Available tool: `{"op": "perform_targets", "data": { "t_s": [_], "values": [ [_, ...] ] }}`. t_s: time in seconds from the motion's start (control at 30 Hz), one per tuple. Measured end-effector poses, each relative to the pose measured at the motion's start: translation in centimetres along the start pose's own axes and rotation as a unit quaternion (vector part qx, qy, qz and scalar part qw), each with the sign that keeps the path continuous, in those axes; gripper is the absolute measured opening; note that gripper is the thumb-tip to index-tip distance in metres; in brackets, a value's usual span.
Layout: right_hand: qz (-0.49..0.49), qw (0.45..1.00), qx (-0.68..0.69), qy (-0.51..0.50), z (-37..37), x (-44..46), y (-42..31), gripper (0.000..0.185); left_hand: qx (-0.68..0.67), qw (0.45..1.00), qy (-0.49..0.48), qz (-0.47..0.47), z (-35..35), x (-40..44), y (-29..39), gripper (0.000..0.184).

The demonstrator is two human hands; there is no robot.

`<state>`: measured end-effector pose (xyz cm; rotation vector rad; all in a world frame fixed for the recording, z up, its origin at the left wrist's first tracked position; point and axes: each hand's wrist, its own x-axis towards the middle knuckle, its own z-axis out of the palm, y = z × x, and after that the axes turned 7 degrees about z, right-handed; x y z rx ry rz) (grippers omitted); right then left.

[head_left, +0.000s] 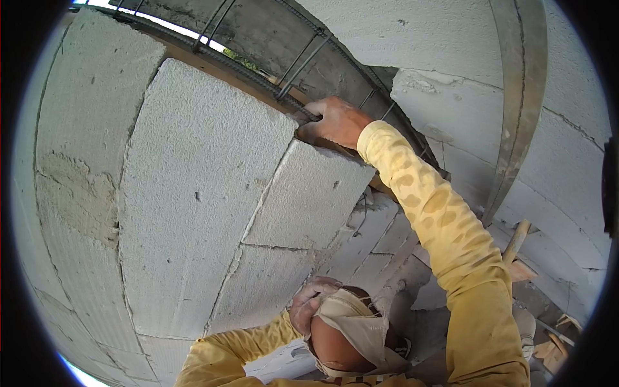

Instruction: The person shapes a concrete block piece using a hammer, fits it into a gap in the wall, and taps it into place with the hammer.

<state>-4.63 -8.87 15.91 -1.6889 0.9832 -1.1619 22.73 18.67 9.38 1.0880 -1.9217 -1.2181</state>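
My right hand [335, 122], at the upper middle, has its fingers curled around a ribbed steel bar [251, 79] along the top of the block wall. Part of the grip is hidden behind the block edge. Just below that hand are a large pale block [200, 187] and a smaller block [309, 193]. Down at the lower middle, my left hand [311, 304] is closed against the torn beige trouser leg [351, 309] at my bent knee [335, 345]. Its fingertips press on the cloth. Both arms wear yellow sleeves.
More steel bars with thin ties [309, 58] run between the wall top and a grey concrete face [258, 26]. A flat grey strip [522, 97] crosses the block wall at right. A wooden handle [516, 242] and wood scraps [551, 351] lie lower right.
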Motion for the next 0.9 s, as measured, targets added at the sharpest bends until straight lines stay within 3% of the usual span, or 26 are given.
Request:
{"op": "perform_targets", "data": {
  "t_s": [0.3, 0.4, 0.5, 0.6, 0.7, 0.77, 0.9],
  "values": [
    [0.009, 1.000, -0.014, 0.009, 0.9, 0.4, 0.3, 0.052, 0.018, 1.000, 0.001, -0.001, -0.2, 0.5, 0.1, 0.056],
    [-0.020, 0.996, 0.000, 0.087, 2.3, 0.7, 0.9, 0.056, 0.020, 1.000, 0.005, 0.004, 0.3, 0.7, 0.3, 0.055],
    [-0.029, 0.995, 0.039, 0.082, 2.1, 0.2, 1.2, 0.060, 0.017, 1.000, 0.004, 0.007, 0.3, 0.7, 0.4, 0.053],
    [-0.025, 0.994, 0.043, 0.093, 2.3, 0.1, 1.5, 0.054, 0.020, 1.000, 0.006, -0.011, 0.1, 0.1, 0.2, 0.058],
    [-0.036, 0.999, 0.034, 0.022, 1.2, 0.9, 1.7, 0.054, 0.020, 1.000, 0.007, -0.011, 0.1, 0.1, 0.3, 0.057],
    [-0.048, 0.998, 0.029, 0.027, 1.2, 1.6, 2.2, 0.053, 0.013, 1.000, 0.004, -0.026, 0.0, 0.3, 0.3, 0.057],
    [-0.003, 0.998, -0.052, 0.038, 1.7, 1.0, 1.2, 0.057, 0.025, 1.000, -0.013, -0.010, -0.5, 0.1, -0.3, 0.057]
  ]
}}
